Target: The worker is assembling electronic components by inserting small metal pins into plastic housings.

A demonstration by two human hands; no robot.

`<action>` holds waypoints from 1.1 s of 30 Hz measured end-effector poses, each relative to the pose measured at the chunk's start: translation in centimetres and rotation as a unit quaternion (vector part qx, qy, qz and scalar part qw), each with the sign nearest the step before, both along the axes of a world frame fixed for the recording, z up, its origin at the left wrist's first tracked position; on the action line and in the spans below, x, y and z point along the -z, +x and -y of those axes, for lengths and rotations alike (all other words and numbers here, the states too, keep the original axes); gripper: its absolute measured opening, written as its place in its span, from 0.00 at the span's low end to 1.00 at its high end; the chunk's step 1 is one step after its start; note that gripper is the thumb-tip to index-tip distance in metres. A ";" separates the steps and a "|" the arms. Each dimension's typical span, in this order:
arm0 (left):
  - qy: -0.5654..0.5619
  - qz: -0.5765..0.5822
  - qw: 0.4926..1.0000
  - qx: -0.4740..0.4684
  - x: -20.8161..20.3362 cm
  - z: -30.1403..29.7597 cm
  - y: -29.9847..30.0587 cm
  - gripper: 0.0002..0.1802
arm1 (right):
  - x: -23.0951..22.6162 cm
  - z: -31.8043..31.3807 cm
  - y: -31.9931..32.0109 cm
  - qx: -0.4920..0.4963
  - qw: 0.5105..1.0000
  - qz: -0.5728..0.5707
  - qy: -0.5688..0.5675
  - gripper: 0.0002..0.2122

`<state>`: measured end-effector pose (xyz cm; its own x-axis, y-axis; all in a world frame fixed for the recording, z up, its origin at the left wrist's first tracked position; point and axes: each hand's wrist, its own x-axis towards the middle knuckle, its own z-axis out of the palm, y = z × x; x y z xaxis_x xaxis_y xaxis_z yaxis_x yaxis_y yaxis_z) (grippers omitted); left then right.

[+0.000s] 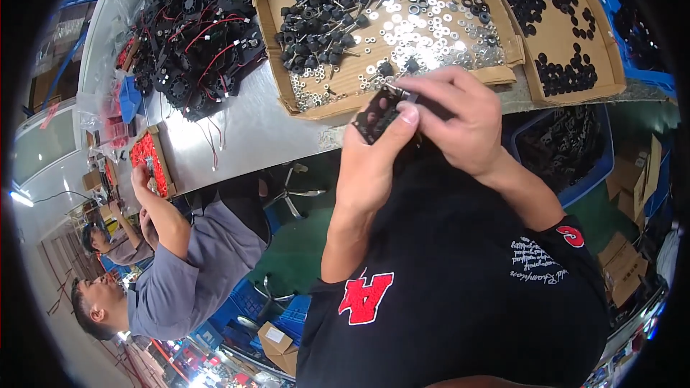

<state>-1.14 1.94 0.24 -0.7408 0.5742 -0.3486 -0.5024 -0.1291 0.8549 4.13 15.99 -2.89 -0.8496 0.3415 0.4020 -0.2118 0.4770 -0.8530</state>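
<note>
My left hand (368, 162) grips a small black plastic part (372, 116) between thumb and fingers, just over the front edge of the cardboard tray. The thumb and fingers of my right hand (460, 118) close together at the part's upper right side. Whatever sits between those fingertips is too small and covered to name. Close beyond my hands lies a shallow cardboard tray (345, 90) of silvery nuts, pale washers, black rings and black knobs (291, 36) with metal studs.
A second cardboard tray (618, 65) of black round pieces adjoins at right. Black fan units (198, 50) with red wires are heaped at left on the metal table (248, 126). A blue bin (600, 151) stands below right. At left, a co-worker (194, 266) reaches into a box of red parts (149, 154).
</note>
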 end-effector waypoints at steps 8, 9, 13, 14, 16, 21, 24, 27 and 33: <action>0.060 0.167 0.983 0.048 -0.7 1.3 0.3 0.24 | -3.0 -1.7 0.9 -0.124 0.976 0.056 -0.167 0.11; 0.060 0.168 0.983 0.049 -0.7 1.6 0.0 0.24 | -3.0 -1.9 0.8 -0.153 0.978 0.044 -0.138 0.11; -0.021 0.072 0.991 0.107 -0.2 3.0 -0.9 0.36 | -3.0 -1.6 0.5 -0.165 0.976 0.041 -0.134 0.11; 0.000 0.068 0.990 0.123 -0.1 3.0 -1.0 0.34 | -2.8 -1.5 0.4 -0.153 0.976 0.045 -0.151 0.11; -0.018 0.066 0.992 0.110 -0.7 2.4 -0.5 0.34 | -2.5 -1.4 0.4 -0.154 0.973 0.056 -0.165 0.11; -0.019 0.033 0.996 0.081 -0.2 2.1 0.1 0.31 | -2.4 -0.2 0.5 -0.154 0.974 0.050 -0.156 0.11; -0.063 -0.037 0.995 0.071 -0.2 1.8 0.5 0.31 | -1.6 0.9 0.8 -0.127 0.950 0.064 -0.278 0.11; -0.073 -0.092 0.992 0.056 0.2 1.5 0.6 0.31 | -1.6 1.3 0.9 -0.110 0.926 0.078 -0.352 0.10; -0.090 -0.152 0.982 0.059 0.1 1.2 0.9 0.31 | -0.8 2.1 1.3 -0.117 0.881 0.039 -0.458 0.09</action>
<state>-0.26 0.71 0.09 -0.7581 0.6122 -0.2247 -0.2219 0.0818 0.9716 5.42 13.93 -2.09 -0.9527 0.3036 -0.0133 -0.1364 -0.4665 -0.8739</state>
